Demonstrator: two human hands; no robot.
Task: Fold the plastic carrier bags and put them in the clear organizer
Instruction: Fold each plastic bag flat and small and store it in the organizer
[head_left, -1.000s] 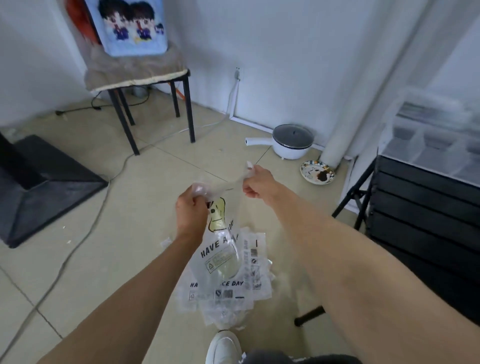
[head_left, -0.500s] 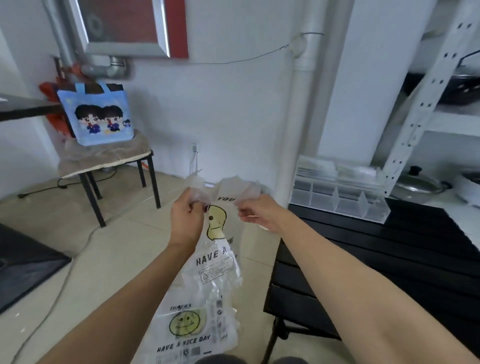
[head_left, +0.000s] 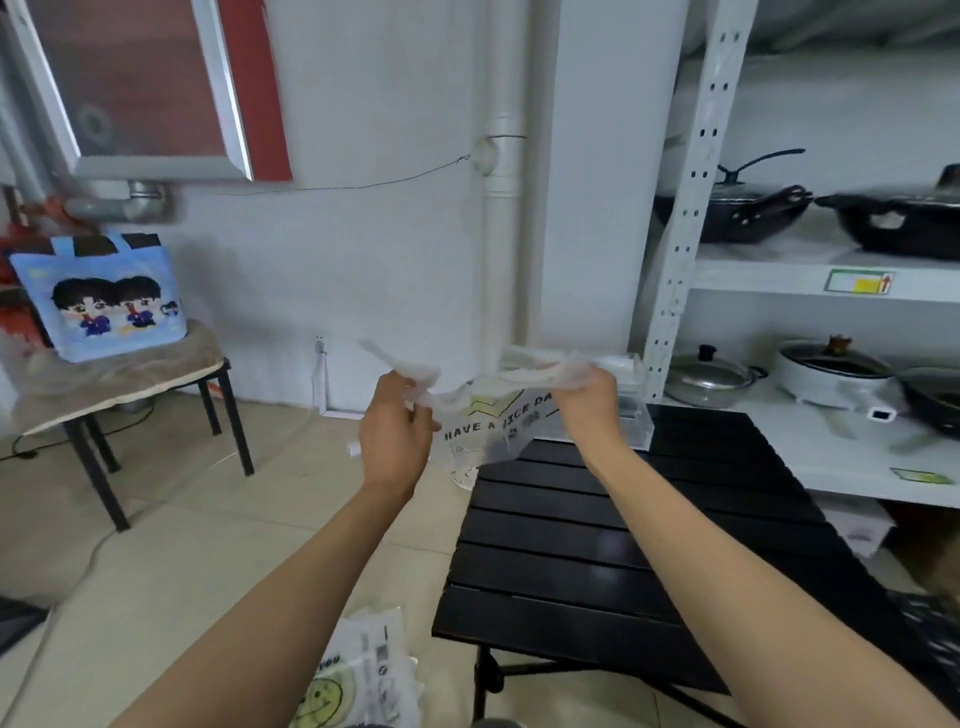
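Two hands stretch one printed carrier bag above a black table

Both hands are raised in front of the person with a clear plastic carrier bag held between them. The left hand has its fingers curled round one bunched handle of the bag, and the right hand grips the other bunched handle, so the top of the bag is pulled sideways in the air. Its body hangs below the hands, showing the print "HAVE A NICE DAY" and part of a yellow drawing, over the far left corner of the black slatted table.

More printed bags lie in a loose heap on the tiled floor beside the table's near left corner, one with a yellow smiley face. The clear organizer sits at the far edge of the table, mostly hidden behind the right hand and the held bag; what lies in its compartments cannot be told.

A white metal shelf to the right carries black pans and a steel pot. A chair at the left wall holds a blue cartoon tote bag
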